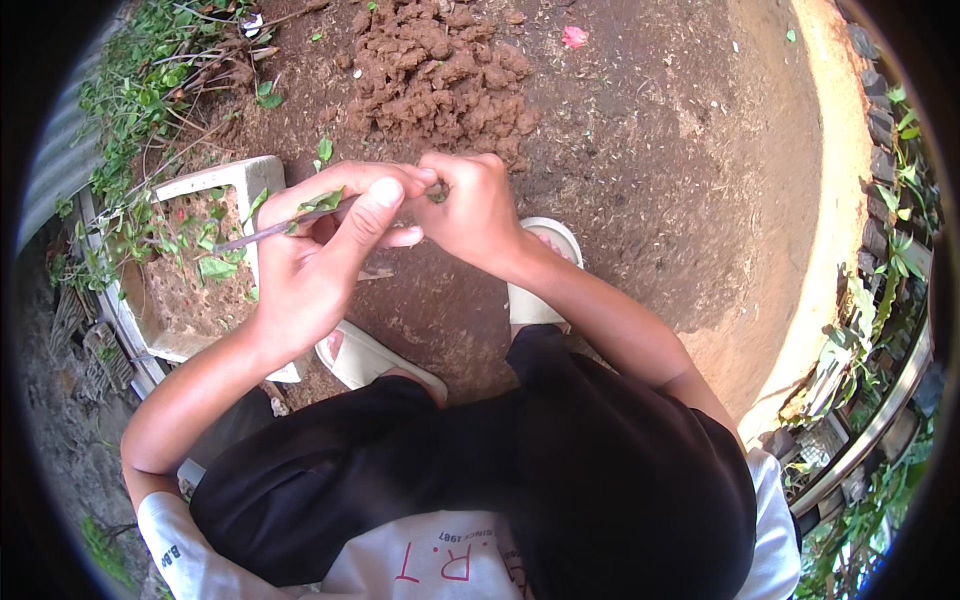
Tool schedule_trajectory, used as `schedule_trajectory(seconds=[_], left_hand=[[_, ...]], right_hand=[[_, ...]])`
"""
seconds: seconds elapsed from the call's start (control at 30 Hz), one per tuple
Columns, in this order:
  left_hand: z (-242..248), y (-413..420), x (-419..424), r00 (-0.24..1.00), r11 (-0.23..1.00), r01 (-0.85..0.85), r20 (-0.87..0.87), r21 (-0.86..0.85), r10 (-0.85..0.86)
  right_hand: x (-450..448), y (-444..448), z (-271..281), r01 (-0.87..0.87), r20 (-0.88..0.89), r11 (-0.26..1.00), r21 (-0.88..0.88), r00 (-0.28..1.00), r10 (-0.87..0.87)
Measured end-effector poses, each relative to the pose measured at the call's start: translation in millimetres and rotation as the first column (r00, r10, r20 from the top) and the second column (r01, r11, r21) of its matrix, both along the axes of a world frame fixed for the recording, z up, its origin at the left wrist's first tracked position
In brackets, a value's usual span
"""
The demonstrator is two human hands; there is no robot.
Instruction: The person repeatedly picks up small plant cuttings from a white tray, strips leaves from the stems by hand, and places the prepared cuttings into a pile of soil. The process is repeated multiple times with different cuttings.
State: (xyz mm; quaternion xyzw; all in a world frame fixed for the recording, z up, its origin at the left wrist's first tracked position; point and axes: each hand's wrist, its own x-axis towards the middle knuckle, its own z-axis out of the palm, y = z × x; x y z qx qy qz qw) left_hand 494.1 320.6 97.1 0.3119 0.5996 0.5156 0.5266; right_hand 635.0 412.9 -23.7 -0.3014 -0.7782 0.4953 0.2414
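Observation:
My left hand [322, 240] holds a thin plant stem [262, 234] with a green leaf [322, 201] on it, between thumb and fingers. Its bare end points down to the left. My right hand [469, 202] meets the left fingertips, its fingers curled round the stem's other end, where a bit of green shows. What exactly lies between the right fingertips is mostly hidden. Below the left hand stands a white rectangular planter [262, 180] with soil and scattered green leaves [217, 268].
A heap of reddish clumped soil [442, 75] lies ahead on bare ground. Leafy cut branches [150, 112] are piled at the upper left. A pink flower [574, 37] lies beyond. Dark stones [876, 165] and plants edge the right side. My sandalled feet are below the hands.

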Motion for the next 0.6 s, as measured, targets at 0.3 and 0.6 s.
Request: schedule_trajectory(seconds=[0.3,0.6], left_hand=[[-21.4,-10.5,-18.8,0.997,0.996,-0.079,-0.019,0.05,0.08],[-40.7,0.6,-62.7,0.942,0.937,-0.333,-0.005,-0.106,0.335]], right_hand=[[-4.1,37.9,29.6,-0.424,0.2,0.887,-0.183,0.867,0.456],[-4.5,221.9,-38.3,-0.182,0.328,0.794,0.579,0.944,-0.022]])
